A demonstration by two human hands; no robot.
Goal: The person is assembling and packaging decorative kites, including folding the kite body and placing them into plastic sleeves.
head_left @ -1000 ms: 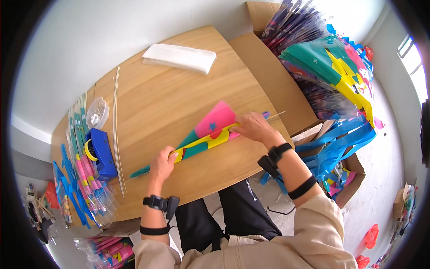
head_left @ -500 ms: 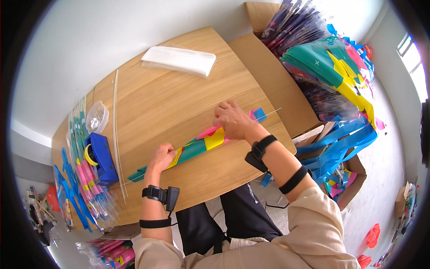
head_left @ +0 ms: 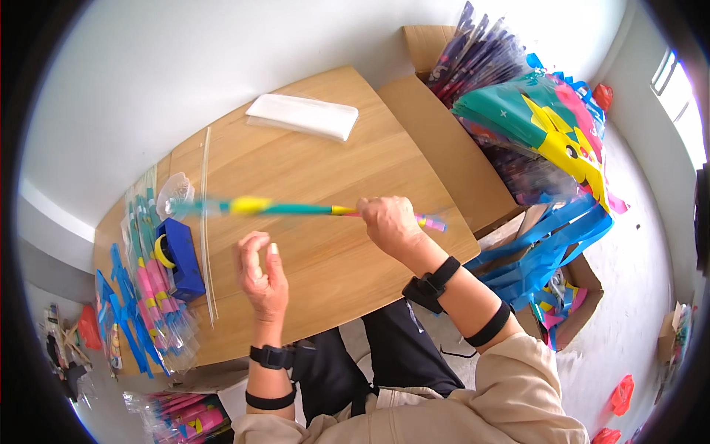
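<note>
My right hand (head_left: pixel 388 226) is closed around a narrow rolled-up kite (head_left: pixel 288 209) of green, yellow and pink film. The roll is held above the wooden table, roughly level across the view. Its left part is smeared by motion and reaches over a clear plastic tub (head_left: pixel 176 194); a short pink and blue end sticks out to the right of the fist. Nearer the table's front edge, my left hand (head_left: pixel 262 274) is raised, empty and apart from the roll. Its fingers are loosely bent, the thumb apart.
A blue tape dispenser (head_left: pixel 180 259), thin white rods (head_left: pixel 206 222) and packed kites (head_left: pixel 148 274) lie on the table's left. Clear bags (head_left: pixel 303 117) are stacked at the back. A cardboard box (head_left: pixel 444 140) and a pile of green-yellow kite sheets (head_left: pixel 510 111) stand right.
The film lying on the table is now a tight thin roll, lifted and swung with its left end away from me. My left hand has let go and drawn back.
</note>
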